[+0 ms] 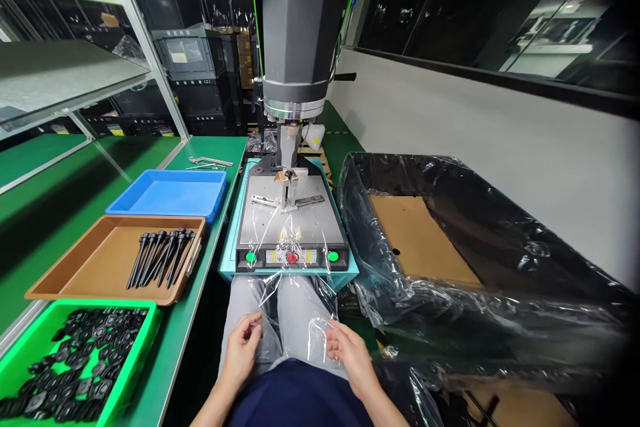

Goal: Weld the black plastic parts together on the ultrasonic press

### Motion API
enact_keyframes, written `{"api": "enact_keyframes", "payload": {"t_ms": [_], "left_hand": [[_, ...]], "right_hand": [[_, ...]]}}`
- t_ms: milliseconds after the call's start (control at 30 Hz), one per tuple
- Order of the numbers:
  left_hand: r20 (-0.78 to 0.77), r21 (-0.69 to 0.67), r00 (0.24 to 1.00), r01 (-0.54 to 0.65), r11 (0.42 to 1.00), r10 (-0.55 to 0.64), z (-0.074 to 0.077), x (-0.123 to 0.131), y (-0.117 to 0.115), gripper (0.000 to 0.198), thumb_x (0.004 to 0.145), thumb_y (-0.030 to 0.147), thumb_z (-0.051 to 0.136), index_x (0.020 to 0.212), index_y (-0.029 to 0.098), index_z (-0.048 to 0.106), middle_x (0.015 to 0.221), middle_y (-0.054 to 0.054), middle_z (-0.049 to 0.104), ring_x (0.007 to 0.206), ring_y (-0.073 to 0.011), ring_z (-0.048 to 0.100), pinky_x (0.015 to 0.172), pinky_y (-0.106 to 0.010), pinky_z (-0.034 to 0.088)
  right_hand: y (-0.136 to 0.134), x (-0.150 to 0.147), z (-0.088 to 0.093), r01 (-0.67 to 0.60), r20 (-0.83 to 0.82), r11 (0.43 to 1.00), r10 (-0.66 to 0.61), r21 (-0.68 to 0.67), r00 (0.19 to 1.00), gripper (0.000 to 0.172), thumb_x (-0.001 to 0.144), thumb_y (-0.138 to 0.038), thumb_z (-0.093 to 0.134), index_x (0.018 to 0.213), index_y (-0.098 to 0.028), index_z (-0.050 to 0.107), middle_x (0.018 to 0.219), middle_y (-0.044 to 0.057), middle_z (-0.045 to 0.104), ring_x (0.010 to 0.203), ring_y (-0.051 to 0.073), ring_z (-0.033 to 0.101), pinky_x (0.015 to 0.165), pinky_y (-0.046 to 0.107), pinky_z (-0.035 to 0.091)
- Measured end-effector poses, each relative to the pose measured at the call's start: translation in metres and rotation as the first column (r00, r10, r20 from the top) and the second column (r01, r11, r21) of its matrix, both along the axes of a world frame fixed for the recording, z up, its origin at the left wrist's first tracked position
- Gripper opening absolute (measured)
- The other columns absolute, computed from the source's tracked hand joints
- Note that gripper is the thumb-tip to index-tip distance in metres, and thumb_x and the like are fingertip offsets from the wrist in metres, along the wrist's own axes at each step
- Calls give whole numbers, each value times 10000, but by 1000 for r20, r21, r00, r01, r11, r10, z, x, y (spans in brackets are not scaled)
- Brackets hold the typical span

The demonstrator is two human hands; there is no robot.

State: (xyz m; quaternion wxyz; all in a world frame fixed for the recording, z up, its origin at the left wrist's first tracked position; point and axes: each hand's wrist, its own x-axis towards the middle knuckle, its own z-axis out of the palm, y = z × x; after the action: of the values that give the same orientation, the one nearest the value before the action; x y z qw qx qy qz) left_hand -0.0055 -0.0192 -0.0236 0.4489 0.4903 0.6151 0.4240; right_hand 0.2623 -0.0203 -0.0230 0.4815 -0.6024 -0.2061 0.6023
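My left hand (242,348) is over my left thigh, its fingers loosely bent and the thumb a little apart, with nothing seen in it. Over the other thigh, my right hand (350,351) has its fingers loosely extended and holds nothing. Between them a clear plastic sheet (316,341) lies across my lap; whether the right fingertips touch it I cannot tell. In front stands a press-like machine (296,27) above a metal base plate (320,230). A small fixture (289,192) on the plate carries a dark part. Two green buttons and a red one line the base's front.
On the left bench are a blue tray (167,192), a brown tray (100,260) with several black rod-like parts (163,257), and a green tray (153,327) of small black parts. Wrenches (213,161) lie behind. A plastic-lined bin (500,310) with cardboard stands right.
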Motion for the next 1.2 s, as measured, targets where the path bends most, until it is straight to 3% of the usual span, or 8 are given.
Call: {"api": "enact_keyframes", "payload": {"t_ms": [167,267,367,500,700,800,1000,1200], "left_hand": [[-69,1,997,-23,1000,23,-6,-3,5,349,797,422,581,1022,192,713,1085,-99,683,908,-237,657,854,-383,525],[-109,-25,993,-42,999,39,-14,-7,12,314,747,398,605,939,183,729,1042,-109,694,967,-265,655,908,-420,510],[-144,-52,989,-26,998,19,-25,-13,16,268,719,365,618,876,184,738,1098,-131,674,1069,-289,629,944,-442,496],[-200,-99,980,-42,994,21,-35,-23,20,263,732,367,611,858,175,741,1258,-168,585,1173,-316,575,918,-438,509],[-293,-95,953,-106,990,74,-40,-39,31,250,751,358,603,876,182,729,1318,-157,539,1195,-310,559,907,-424,514],[-303,-93,950,-114,989,81,-40,-43,38,254,748,352,599,889,184,726,1303,-154,553,1183,-304,570,908,-413,516],[-246,-96,965,-120,988,93,-40,-42,43,322,728,404,593,898,164,723,1291,-168,563,1191,-297,572,925,-386,518],[-197,-125,973,-147,981,120,-33,-38,42,367,697,439,594,880,150,728,1282,-187,574,1187,-313,576,944,-400,513]], "right_hand": [[7,5,-30,-39,269,998,27,42,963,453,684,-493,638,993,-166,686,799,83,717,674,232,665,613,348,530],[20,16,-46,-104,486,993,64,56,871,462,672,-480,603,1007,-171,682,904,123,726,823,297,693,772,433,543],[44,26,-44,-115,675,989,26,88,738,542,685,-467,575,1104,-131,651,1067,196,682,984,354,659,878,505,506],[104,25,2,-207,800,937,-112,283,590,533,778,-442,518,1210,-140,598,1192,187,612,1138,339,580,960,505,462],[233,-6,105,-444,793,725,-232,527,563,403,864,-371,498,1187,-158,612,1149,136,615,1104,266,584,972,428,465],[295,-29,139,-501,801,675,-232,541,552,394,866,-332,508,1181,-126,624,1163,154,606,1115,272,573,980,423,452],[372,-59,164,-592,853,667,-128,452,506,383,840,-296,567,1178,-134,642,1196,151,602,1189,301,516,1028,438,388],[387,-60,164,-636,845,603,-126,481,520,233,834,-272,549,999,-185,688,1156,111,616,1158,269,526,1013,403,394]]}}
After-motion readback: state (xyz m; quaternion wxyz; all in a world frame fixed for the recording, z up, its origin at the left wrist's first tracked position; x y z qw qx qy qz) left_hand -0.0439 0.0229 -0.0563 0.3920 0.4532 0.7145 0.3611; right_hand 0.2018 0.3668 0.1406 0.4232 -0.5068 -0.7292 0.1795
